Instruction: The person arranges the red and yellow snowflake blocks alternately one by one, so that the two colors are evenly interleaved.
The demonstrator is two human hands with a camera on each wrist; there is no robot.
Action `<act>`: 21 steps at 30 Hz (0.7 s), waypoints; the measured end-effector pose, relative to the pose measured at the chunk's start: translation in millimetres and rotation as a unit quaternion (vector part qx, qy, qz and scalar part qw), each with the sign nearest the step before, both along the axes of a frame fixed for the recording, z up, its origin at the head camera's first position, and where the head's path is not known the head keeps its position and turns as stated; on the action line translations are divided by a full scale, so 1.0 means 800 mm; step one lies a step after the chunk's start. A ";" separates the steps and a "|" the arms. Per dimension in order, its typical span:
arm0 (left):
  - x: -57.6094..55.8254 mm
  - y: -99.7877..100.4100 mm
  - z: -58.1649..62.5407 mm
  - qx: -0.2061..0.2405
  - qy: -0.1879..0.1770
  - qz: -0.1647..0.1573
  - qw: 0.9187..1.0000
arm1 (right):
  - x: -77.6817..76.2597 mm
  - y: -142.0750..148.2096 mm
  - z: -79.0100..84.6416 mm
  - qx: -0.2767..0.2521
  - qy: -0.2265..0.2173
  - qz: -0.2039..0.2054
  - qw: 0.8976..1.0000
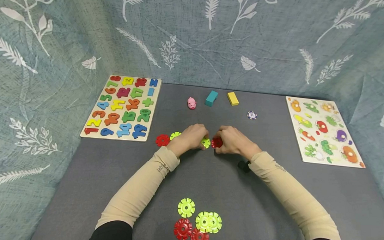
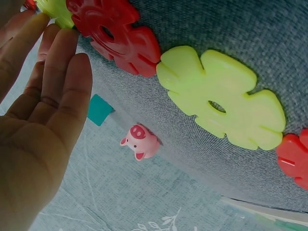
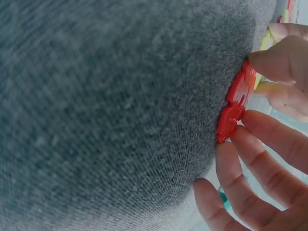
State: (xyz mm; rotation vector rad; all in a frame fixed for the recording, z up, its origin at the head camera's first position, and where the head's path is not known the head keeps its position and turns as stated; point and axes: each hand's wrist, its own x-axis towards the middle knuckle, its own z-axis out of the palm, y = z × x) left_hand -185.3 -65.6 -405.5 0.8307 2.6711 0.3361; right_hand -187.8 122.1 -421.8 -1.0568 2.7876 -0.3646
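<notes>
My left hand pinches a yellow-green notched plastic disc at the middle of the table. Just to its right, my right hand holds a red notched disc between thumb and fingers. The two discs meet edge to edge; whether their slots interlock I cannot tell. A row of discs runs leftward from the left hand: in the left wrist view a red disc, then a yellow-green disc, then another red disc. The left forearm and hand cover part of this row in the head view.
Loose yellow-green discs and red discs lie near the front edge. Behind the hands are a pink pig, a teal block, a yellow block and a poker chip. A number board and vegetable board flank them.
</notes>
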 end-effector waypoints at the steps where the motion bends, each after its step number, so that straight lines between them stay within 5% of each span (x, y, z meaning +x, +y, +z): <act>1: 0.000 0.000 0.000 0.001 -0.002 0.001 1.000 | 0.000 0.000 0.000 -0.001 0.000 -0.001 1.000; 21: 0.001 -0.001 -0.001 0.003 -0.005 -0.003 1.000 | 0.005 0.001 -0.004 -0.003 -0.003 -0.010 1.000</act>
